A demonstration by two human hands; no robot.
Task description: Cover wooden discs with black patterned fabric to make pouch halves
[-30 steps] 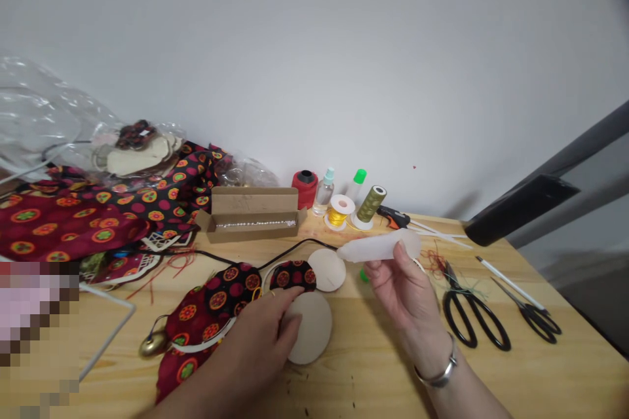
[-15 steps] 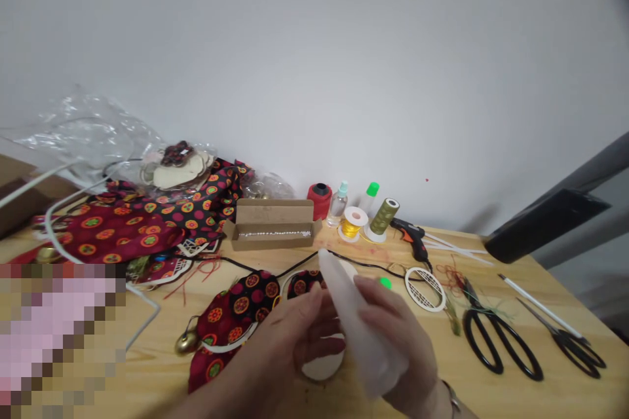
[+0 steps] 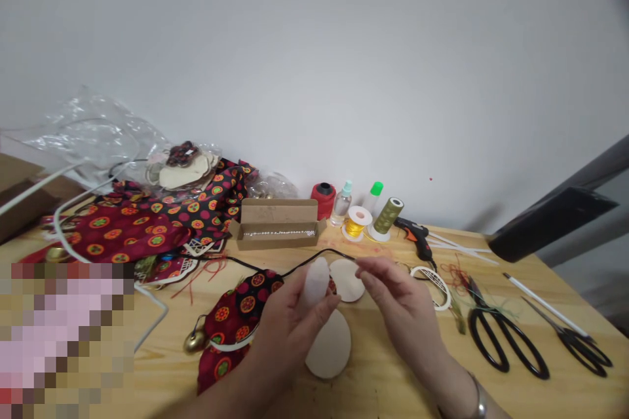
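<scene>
My left hand (image 3: 289, 321) is closed around a white translucent glue bottle (image 3: 316, 283), seen nearly end-on. Close by on the right, my right hand (image 3: 400, 294) has its thumb and fingertips drawn together; whatever may be between them is hidden. Below the bottle lies a round cream disc (image 3: 330, 347), partly covered by my left hand. A second pale disc (image 3: 348, 280) rests behind, between the hands. Left of them is a patterned fabric piece (image 3: 240, 311) with a brass bell (image 3: 194, 340) at its side.
A cardboard box (image 3: 280, 236) with a beaded strip, thread spools (image 3: 388, 216) and a spray bottle (image 3: 341, 203) line the wall. Rightward lie a glue gun (image 3: 415, 236), a white lattice ring (image 3: 432, 288) and two scissors (image 3: 508, 340). Patterned cloth (image 3: 132, 229) is heaped left.
The white bottle has passed from my right hand to my left. My right hand has moved away from it to the right. The green cap seen on the table earlier no longer shows.
</scene>
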